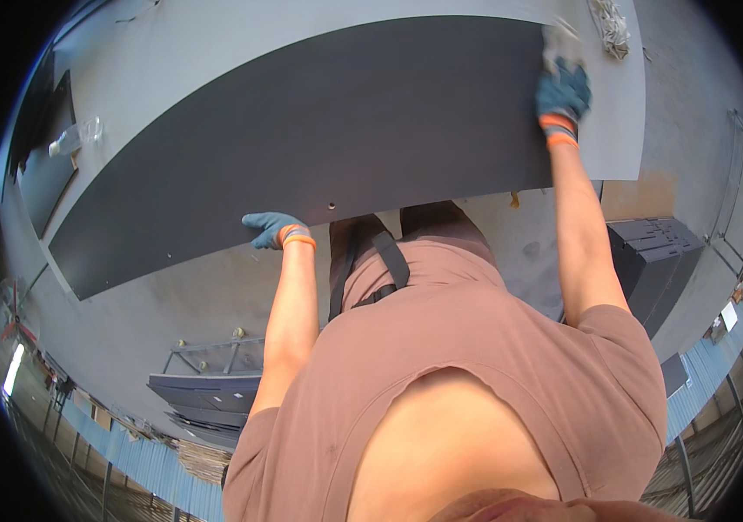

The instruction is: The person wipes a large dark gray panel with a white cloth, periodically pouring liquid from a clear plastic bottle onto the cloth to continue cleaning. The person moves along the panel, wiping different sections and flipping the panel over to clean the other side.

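A large dark grey panel lies flat on a pale table in front of me, with a small hole near its near edge. My left hand, in a blue glove with an orange cuff, holds that near edge left of the hole. Some of its fingers are hidden. Over at the panel's right end, my right hand wears a matching glove and is blurred. It has hold of a whitish cloth against the panel's edge.
A bundle of white rags sits at the table's far right. A clear plastic bottle lies at the left, near more dark panels. Stacked dark boards stand right of me; a rack and other boards are behind left.
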